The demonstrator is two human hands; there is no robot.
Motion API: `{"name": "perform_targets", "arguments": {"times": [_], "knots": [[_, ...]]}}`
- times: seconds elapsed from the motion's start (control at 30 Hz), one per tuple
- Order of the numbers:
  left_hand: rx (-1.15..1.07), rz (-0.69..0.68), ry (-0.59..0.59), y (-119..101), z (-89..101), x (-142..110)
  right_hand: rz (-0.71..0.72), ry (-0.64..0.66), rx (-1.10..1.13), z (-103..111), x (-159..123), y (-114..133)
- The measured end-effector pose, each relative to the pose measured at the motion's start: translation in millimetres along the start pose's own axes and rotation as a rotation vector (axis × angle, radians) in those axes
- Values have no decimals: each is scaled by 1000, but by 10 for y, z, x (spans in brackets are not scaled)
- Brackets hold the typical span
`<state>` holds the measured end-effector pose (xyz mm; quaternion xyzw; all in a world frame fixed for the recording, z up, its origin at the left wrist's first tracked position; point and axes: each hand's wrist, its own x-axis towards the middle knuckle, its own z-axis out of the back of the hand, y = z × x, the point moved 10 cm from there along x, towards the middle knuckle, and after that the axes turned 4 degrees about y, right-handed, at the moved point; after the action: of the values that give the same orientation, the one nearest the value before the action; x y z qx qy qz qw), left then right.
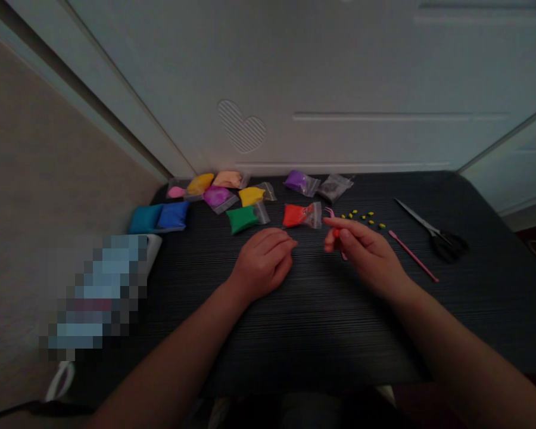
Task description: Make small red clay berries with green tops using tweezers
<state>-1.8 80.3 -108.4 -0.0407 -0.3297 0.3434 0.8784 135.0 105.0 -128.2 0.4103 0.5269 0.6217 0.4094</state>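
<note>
My right hand (365,249) pinches a small orange-red lump of clay (337,233) between thumb and fingers, above the dark table. My left hand (265,262) rests on the tabletop with its fingers curled together; whether anything is inside cannot be seen. Just beyond the hands lies a zip bag of red-orange clay (297,215). Pink tweezers (330,212) lie partly hidden behind my right hand. Past its knuckles are several tiny yellow-and-dark pieces (370,222). A thin pink tool (413,256) lies to the right of that hand.
Black-handled scissors (435,235) lie at the right. Along the back are bags of purple (297,182), grey (334,188), yellow (251,196) and green clay (242,219). Blue bags (173,215) and a blurred-out device (100,286) are at the left. A white panel (339,77) rises behind.
</note>
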Motion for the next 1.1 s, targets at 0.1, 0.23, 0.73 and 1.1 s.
{"name": "perform_targets", "arguments": {"times": [0.1, 0.23, 0.73, 1.1], "knots": [[0, -2, -7, -4, 8, 0, -5, -5, 22, -10, -2, 12], [-4, -7, -11, -10, 15, 0, -40, -26, 19, 11, -5, 2], [-2, -13, -10, -19, 16, 6, 0, 45, -61, -31, -11, 19], [-57, 40, -48, 17, 62, 25, 35, 19, -239, -43, -41, 90]]}}
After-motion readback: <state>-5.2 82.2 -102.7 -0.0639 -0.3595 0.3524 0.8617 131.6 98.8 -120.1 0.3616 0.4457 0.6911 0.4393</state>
